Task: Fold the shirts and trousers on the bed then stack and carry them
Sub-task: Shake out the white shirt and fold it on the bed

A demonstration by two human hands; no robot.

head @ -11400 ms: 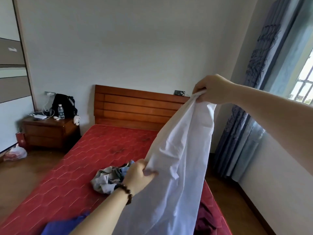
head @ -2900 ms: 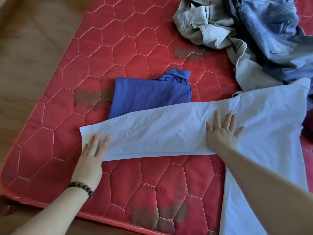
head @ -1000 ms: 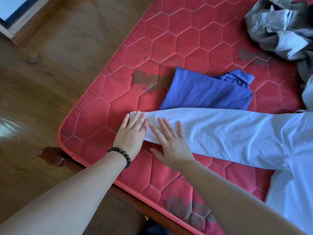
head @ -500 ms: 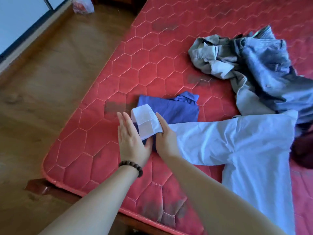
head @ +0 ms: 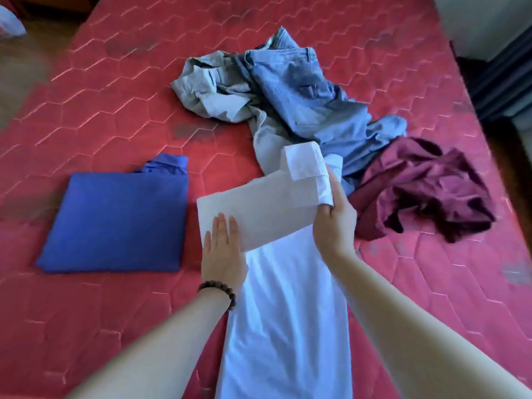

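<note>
white shirt (head: 288, 312) lies long on red mattress (head: 86, 326) | left hand (head: 223, 254) flat on folded sleeve (head: 259, 211) | right hand (head: 334, 223) grips sleeve cuff | folded blue shirt (head: 115, 223) on the left | jeans (head: 302, 93), grey garment (head: 207, 90), maroon garment (head: 423, 188) crumpled behind

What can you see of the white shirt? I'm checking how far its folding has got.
The white shirt looks like thin, smooth woven cloth. Its body lies as a long narrow strip on the red mattress, running toward the camera. A sleeve is folded across its upper part, the cuff end turned up. The left hand rests flat on the sleeve's fold; the right hand grips the cuff end. Its far end touches the crumpled grey garment.
</note>
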